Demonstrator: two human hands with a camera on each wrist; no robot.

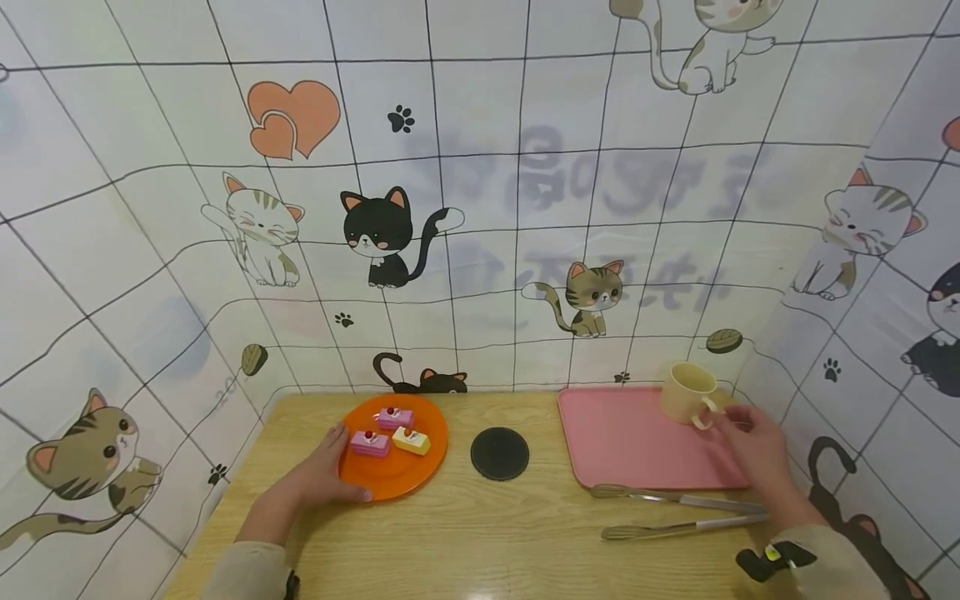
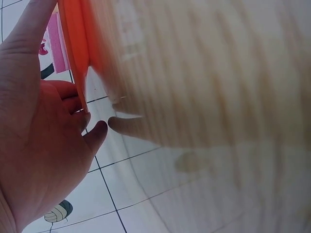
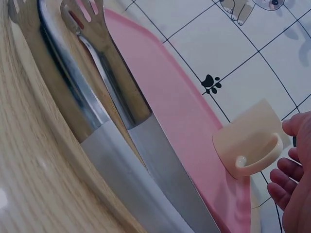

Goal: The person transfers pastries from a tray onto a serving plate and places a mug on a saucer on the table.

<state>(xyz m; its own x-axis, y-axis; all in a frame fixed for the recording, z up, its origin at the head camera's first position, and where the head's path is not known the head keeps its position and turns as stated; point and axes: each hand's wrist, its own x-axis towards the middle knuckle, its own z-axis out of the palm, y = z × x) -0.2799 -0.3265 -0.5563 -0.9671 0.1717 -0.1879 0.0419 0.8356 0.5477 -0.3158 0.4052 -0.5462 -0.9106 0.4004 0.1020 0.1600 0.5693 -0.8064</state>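
My left hand [image 1: 324,473] grips the left side of an orange plate [image 1: 431,477], thumb on the near rim and fingers along the left edge. On the plate sit two pink toy cake slices and a yellow cake slice [image 1: 412,441], each with a red topping. A cream mug [image 1: 685,393] stands upright on the back right of a pink tray [image 1: 622,433]. My right hand [image 1: 752,442] is at the mug's handle [image 3: 265,160]; in the right wrist view its partly bent fingers [image 3: 286,177] lie beside the handle, not round it.
Metal tongs [image 1: 675,527] with slotted ends lie spread along the tray's front edge, their right end hidden by my wrist. A round black coaster [image 1: 500,454] lies between plate and tray. Cat-patterned sheeting [image 1: 480,192] encloses the wooden table [image 1: 480,533] at back and sides.
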